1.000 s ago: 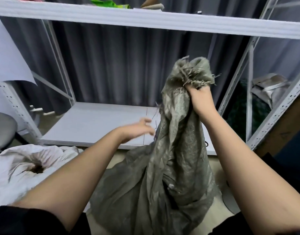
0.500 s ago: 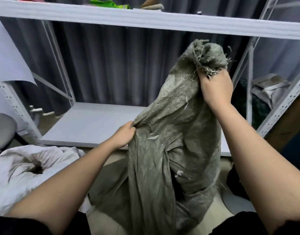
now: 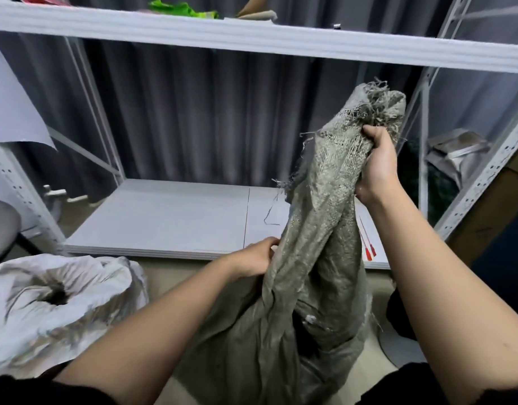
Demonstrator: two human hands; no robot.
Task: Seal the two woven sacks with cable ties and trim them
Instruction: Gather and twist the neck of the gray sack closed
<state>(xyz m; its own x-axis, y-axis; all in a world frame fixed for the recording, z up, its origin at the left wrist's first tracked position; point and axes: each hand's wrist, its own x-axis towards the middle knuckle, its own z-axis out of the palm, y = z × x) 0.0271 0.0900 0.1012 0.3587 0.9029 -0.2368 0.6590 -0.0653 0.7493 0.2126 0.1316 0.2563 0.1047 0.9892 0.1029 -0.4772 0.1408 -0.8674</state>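
The white metal shelving point(image 3: 252, 39) fills the view ahead of you, its low shelf board point(image 3: 170, 217) bare and pale in front of the grey curtain point(image 3: 222, 118). Down in front, the green woven sack point(image 3: 307, 258) stands on the floor between your arms, its upper part gathered into a tall twisted neck that leans up and to the right. At your lower left sits the white woven sack point(image 3: 56, 305), mouth puckered around a dark opening and not tied. Your right hand point(image 3: 379, 168) is clenched around the frayed top of the green sack (loose threads poke out above your fist). Your left hand point(image 3: 256, 257) pinches a fold of the same sack lower down, at its left edge. Just past the sack, on the shelf board, lie the red cable ties point(image 3: 368, 249), partly hidden by the fabric.
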